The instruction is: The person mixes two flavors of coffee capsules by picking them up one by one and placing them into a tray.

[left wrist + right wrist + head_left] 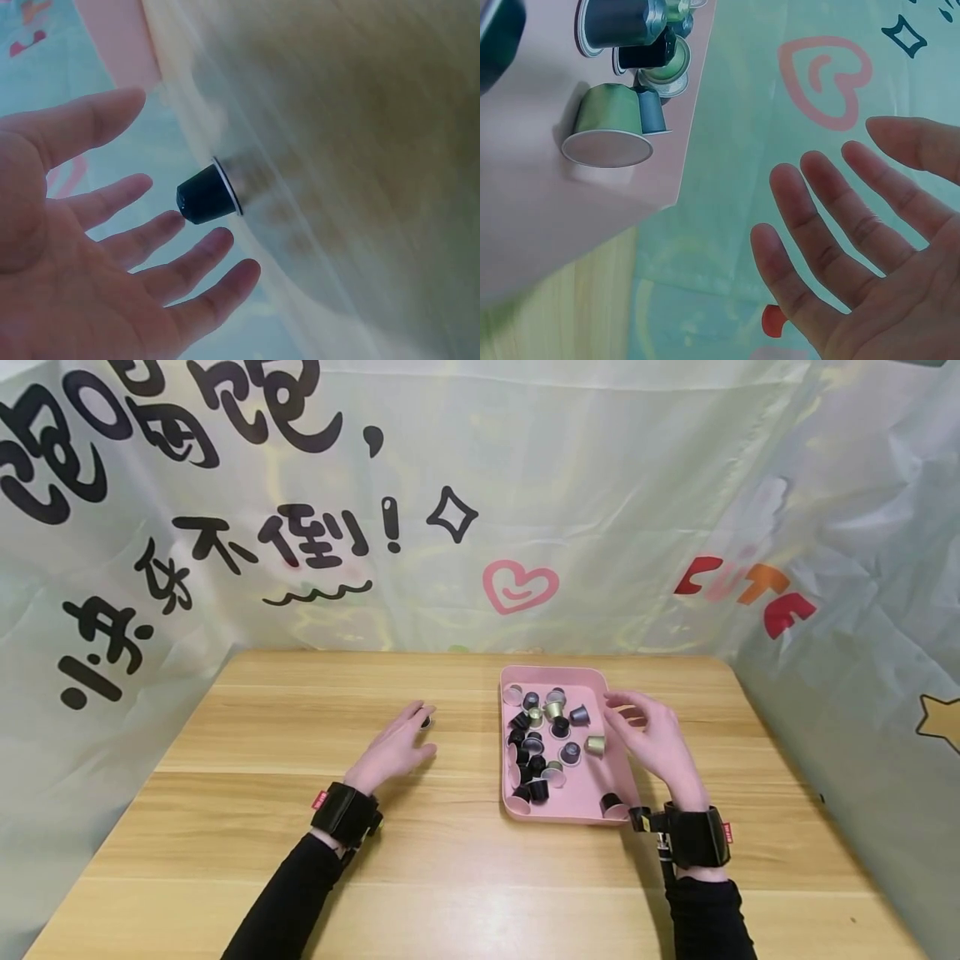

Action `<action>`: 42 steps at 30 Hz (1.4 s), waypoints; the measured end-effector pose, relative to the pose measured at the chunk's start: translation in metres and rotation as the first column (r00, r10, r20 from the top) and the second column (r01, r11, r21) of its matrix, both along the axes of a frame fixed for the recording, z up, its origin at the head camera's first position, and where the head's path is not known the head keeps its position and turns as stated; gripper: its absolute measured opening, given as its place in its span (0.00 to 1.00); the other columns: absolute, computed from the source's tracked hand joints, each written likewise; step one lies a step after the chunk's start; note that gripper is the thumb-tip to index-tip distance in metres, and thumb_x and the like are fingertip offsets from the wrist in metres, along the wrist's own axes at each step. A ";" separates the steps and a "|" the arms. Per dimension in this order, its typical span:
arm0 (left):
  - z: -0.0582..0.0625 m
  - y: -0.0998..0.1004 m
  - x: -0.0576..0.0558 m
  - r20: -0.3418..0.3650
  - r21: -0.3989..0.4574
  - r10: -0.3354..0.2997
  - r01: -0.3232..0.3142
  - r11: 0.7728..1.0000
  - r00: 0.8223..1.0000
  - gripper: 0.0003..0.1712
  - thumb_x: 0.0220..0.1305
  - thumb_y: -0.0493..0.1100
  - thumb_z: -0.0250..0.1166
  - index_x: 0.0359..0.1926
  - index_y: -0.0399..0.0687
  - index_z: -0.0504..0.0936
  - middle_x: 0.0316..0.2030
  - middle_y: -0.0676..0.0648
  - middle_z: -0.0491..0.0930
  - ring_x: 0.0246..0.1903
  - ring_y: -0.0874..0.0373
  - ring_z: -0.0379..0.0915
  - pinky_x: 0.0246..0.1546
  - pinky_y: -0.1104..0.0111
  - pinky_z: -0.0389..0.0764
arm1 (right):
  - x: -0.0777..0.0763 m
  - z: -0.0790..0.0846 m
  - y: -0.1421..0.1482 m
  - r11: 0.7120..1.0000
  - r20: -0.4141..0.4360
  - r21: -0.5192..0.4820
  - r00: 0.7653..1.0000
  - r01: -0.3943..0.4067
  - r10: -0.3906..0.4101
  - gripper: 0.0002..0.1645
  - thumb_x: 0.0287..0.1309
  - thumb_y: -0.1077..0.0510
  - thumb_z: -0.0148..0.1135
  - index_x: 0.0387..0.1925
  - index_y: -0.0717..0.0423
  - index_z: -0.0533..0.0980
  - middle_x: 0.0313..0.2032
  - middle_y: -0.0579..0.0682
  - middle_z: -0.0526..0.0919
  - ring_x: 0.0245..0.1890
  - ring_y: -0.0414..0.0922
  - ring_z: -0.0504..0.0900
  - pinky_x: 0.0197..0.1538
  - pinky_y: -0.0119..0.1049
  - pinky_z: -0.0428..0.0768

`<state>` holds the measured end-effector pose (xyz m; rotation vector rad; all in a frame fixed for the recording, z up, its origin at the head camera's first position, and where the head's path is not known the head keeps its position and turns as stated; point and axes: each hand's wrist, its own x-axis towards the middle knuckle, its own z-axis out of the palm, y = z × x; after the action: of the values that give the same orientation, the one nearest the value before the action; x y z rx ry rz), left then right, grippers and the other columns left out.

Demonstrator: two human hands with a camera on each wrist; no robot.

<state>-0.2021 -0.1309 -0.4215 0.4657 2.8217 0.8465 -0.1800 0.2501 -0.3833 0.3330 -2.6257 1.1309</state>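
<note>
A black coffee capsule (206, 196) stands rim-down on the wooden table, largely hidden in the head view behind the fingers of my left hand (393, 745). That hand reaches over the table's left half, fingers spread and palm facing the capsule, holding nothing. My right hand (648, 735) hovers by the right rim of a pink tray (577, 797), its fingers loosely bent around nothing. Many capsules in black, grey-blue and pale green crowd the tray's left and back parts. A green capsule (607, 120) lies near its right side, and a black one (612, 806) sits in the front right corner.
The wooden table (450, 877) reaches back to a printed cloth backdrop (615, 485), with more cloth along both sides. The tray has a low raised rim. A wrist camera (641, 818) on the right arm sits close to the tray's front right corner.
</note>
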 end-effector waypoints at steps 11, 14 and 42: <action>-0.001 0.006 -0.004 0.006 -0.057 0.008 -0.007 0.998 1.000 0.33 0.65 0.38 0.66 0.70 0.39 0.69 0.69 0.36 0.66 0.67 0.39 0.67 0.73 0.42 0.63 | 0.000 0.000 0.001 1.000 -0.004 0.003 1.000 0.006 -0.006 0.19 0.70 0.59 0.58 0.58 0.64 0.78 0.53 0.66 0.84 0.48 0.61 0.85 0.50 0.39 0.84; -0.004 0.006 -0.006 0.017 -0.055 0.012 -0.011 0.998 1.000 0.28 0.64 0.35 0.66 0.65 0.39 0.74 0.63 0.39 0.71 0.57 0.45 0.73 0.64 0.50 0.76 | 0.000 0.001 0.000 1.000 -0.002 0.001 1.000 0.005 -0.005 0.19 0.70 0.59 0.58 0.58 0.64 0.78 0.53 0.66 0.84 0.48 0.61 0.85 0.52 0.53 0.83; 0.014 0.058 0.022 -0.113 0.250 -0.034 0.061 0.966 0.993 0.09 0.65 0.43 0.68 0.44 0.46 0.85 0.37 0.49 0.82 0.37 0.59 0.73 0.40 0.67 0.78 | 0.003 0.002 0.004 1.000 -0.014 -0.016 1.000 0.023 -0.023 0.18 0.70 0.59 0.59 0.57 0.63 0.79 0.50 0.65 0.85 0.46 0.60 0.86 0.47 0.25 0.78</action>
<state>-0.1797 -0.0724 -0.4073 0.6291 2.7957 1.2137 -0.1771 0.2545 -0.3817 0.3059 -2.6003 1.1371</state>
